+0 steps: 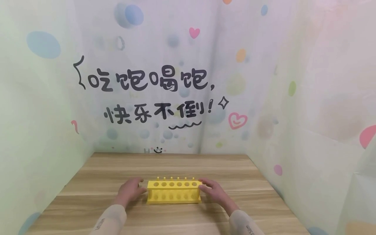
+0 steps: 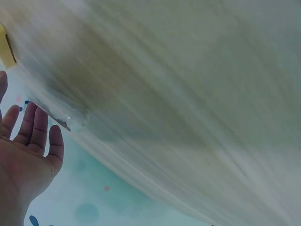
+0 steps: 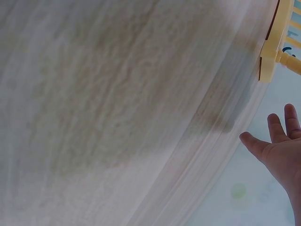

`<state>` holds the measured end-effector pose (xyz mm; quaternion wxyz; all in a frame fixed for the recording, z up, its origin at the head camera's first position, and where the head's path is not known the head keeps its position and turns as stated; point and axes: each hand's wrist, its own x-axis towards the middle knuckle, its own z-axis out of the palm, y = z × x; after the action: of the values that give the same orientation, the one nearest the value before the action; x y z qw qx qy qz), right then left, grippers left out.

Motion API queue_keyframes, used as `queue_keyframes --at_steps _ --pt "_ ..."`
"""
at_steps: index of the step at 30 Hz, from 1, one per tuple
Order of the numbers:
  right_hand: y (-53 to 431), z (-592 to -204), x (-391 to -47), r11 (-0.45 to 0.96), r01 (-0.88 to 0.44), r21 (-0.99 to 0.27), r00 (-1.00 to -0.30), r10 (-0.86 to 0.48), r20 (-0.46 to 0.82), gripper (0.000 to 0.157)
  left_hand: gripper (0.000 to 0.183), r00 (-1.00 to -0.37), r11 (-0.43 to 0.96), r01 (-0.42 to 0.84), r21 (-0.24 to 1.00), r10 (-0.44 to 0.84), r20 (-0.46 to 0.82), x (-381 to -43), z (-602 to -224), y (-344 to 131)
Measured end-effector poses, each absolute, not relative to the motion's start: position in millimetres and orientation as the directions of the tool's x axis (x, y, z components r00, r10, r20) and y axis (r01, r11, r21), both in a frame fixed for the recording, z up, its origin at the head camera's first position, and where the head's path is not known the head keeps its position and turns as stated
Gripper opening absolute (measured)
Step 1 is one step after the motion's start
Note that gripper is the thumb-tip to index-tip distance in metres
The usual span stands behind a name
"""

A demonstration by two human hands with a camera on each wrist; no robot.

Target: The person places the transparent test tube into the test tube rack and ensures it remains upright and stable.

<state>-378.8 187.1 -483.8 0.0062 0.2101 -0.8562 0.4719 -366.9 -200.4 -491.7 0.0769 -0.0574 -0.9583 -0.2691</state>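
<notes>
A yellow test tube rack [image 1: 174, 187] stands upright on the wooden table, with a row of round holes along its top and short pegs behind them. At its left end is my left hand [image 1: 131, 190], fingers spread and loosely bent, holding nothing. My right hand [image 1: 215, 192] is at the opposite end, its fingertips right at the rack's upper corner. In the left wrist view the left hand [image 2: 33, 155] has its palm showing, apart from the rack's end [image 2: 6, 49]. The right wrist view shows the right hand [image 3: 281, 153] with fingers extended below the rack's end [image 3: 269, 61].
The wood-grain table [image 1: 173, 166] runs back to a pale wall sheet [image 1: 164, 42] with printed dots, hearts and dark lettering. Similar sheets hang along the left side [image 1: 38, 114] and the right side [image 1: 317, 114].
</notes>
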Motion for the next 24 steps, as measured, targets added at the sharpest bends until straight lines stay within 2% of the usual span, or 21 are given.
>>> queue_keyframes --at_steps 24 --pt "187.7 -483.9 -379.4 0.458 -0.374 -0.807 -0.907 -0.36 0.217 0.042 0.025 -0.978 0.872 0.182 0.455 0.113 0.174 -369.1 -498.3 -196.7"
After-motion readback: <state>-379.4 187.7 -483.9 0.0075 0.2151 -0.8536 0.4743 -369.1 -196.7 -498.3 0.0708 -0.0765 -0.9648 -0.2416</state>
